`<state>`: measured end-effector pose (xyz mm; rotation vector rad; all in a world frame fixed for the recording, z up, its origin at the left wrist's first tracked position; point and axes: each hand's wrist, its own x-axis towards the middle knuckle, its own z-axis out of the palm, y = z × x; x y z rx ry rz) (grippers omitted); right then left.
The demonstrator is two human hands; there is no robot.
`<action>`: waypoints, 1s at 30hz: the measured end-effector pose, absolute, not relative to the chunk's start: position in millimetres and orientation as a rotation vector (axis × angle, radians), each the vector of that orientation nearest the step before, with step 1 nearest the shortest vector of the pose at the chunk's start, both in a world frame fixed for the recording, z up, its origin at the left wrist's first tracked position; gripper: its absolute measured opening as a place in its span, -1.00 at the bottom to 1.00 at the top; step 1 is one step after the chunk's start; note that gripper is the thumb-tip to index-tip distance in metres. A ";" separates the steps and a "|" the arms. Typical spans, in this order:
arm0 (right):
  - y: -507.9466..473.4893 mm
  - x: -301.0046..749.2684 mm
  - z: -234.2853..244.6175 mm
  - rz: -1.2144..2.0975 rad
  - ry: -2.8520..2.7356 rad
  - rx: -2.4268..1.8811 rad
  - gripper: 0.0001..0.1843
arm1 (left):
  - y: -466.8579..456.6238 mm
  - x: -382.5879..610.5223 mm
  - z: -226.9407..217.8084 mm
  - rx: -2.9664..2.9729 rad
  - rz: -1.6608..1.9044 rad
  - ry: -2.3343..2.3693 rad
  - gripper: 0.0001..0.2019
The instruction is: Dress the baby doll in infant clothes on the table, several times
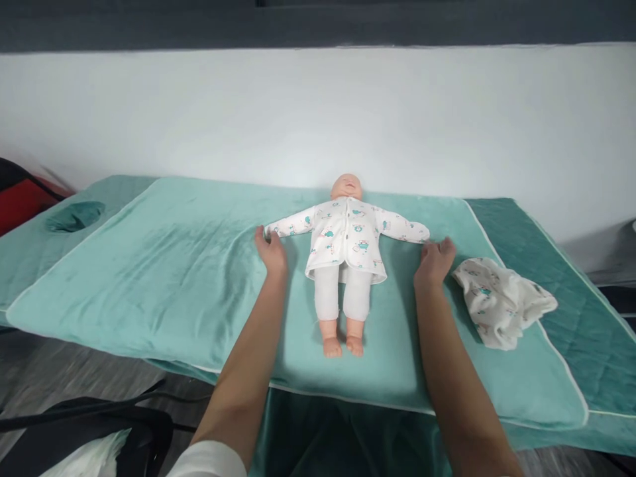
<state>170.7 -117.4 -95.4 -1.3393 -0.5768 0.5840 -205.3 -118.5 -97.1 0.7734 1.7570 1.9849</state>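
Note:
A baby doll (350, 187) lies on its back on the green massage bed, head towards the wall, legs towards me. It wears a white printed jacket (334, 242) with snaps down the front, and white pants (326, 295); its feet are bare. The doll's arms are stretched out to both sides, and the sleeves cover its hands. At the end of the sleeve on the left, my left hand (271, 252) has its thumb and fingers closed around the cuff. My right hand (434, 260) pinches the cuff of the other sleeve, its fingers curled.
A crumpled white printed cloth (501, 301) lies right of my right forearm. The green bed cover (149, 278) spreads to the left, with a face hole (75, 216) at that end. A white wall (199, 112) stands behind. A black chair (144, 424) is at the lower left.

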 end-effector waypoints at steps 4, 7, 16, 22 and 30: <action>-97.6 193.5 -89.9 0.439 -0.855 -1.593 -0.45 | -113.1 -209.7 -98.8 0.803 1.889 1.874 -0.66; -86.1 205.9 -83.6 0.307 -1.061 -1.808 -0.55 | -107.1 -219.8 -97.9 0.862 1.843 1.948 -0.75; -64.3 222.8 -91.1 0.348 -0.975 -1.559 -0.59 | -101.7 -243.8 -101.9 0.868 1.799 1.951 -0.86; -57.1 228.5 -89.7 0.274 -0.931 -1.495 -0.68 | -100.2 -242.9 -101.1 0.912 1.877 1.912 -0.90; -62.7 226.2 -93.6 0.175 -1.044 -1.705 -0.59 | -105.4 -238.3 -91.1 0.861 1.890 1.995 -0.94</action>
